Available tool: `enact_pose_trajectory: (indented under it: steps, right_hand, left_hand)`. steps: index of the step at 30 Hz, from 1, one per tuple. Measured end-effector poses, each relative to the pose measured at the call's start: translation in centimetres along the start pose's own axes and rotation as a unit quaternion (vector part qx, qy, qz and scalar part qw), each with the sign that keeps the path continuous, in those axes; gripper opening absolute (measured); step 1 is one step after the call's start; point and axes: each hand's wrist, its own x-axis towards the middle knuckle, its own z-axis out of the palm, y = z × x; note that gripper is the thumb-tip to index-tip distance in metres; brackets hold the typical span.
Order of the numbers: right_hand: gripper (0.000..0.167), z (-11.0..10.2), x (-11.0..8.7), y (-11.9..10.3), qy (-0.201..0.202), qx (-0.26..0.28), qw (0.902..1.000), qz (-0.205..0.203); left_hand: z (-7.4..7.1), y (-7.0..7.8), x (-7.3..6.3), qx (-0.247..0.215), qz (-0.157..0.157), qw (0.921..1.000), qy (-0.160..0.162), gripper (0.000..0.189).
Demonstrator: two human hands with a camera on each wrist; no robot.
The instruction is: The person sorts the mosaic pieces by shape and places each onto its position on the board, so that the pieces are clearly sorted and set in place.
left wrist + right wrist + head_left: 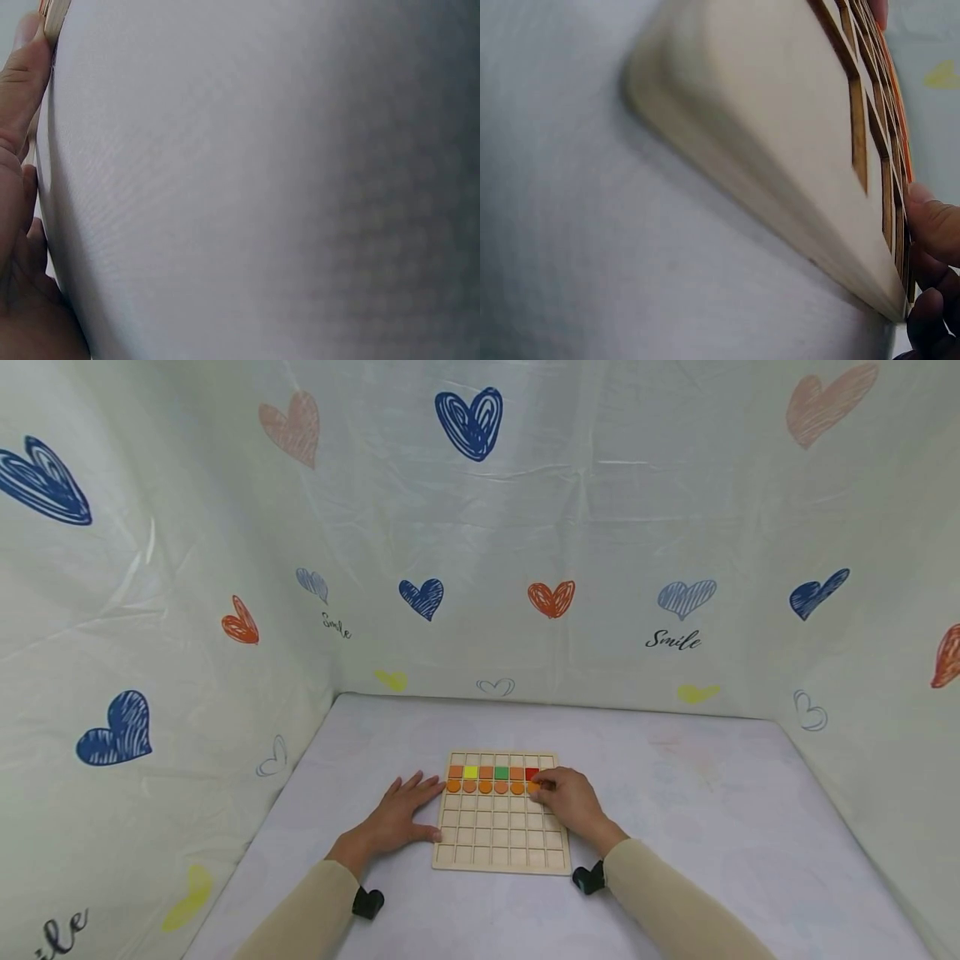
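A wooden grid board (502, 858) lies flat on the table, its near corner large in the right wrist view. One row holds coloured square tiles: orange, yellow (471, 772), green (502, 773) and red (532, 773). Just below runs a row of orange round discs (486, 787). My right hand (576, 800) reaches over the board's right side, thumb and fingertips pinching the orange disc (533, 787) at that row's right end. With fingers spread, my left hand (397, 818) rests beside the board, its index finger and thumb (28, 67) touching the left edge.
The pale table (675, 793) extends around the board on all sides. A white curtain (570, 527) printed with hearts stands behind and along both sides. Dark wrist cameras (588, 878) sit on both wrists, close over the tabletop.
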Motion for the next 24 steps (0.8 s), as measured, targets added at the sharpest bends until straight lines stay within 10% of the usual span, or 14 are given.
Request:
enact_pose_trajectory:
  steps: [24]
  right_hand:
    - [0.019, -0.08, -0.01, -0.1, 0.004, -0.002, 1.0, -0.002]
  left_hand:
    - [-0.04, 0.23, 0.17, -0.004, 0.009, 0.9999, 0.004, 0.093]
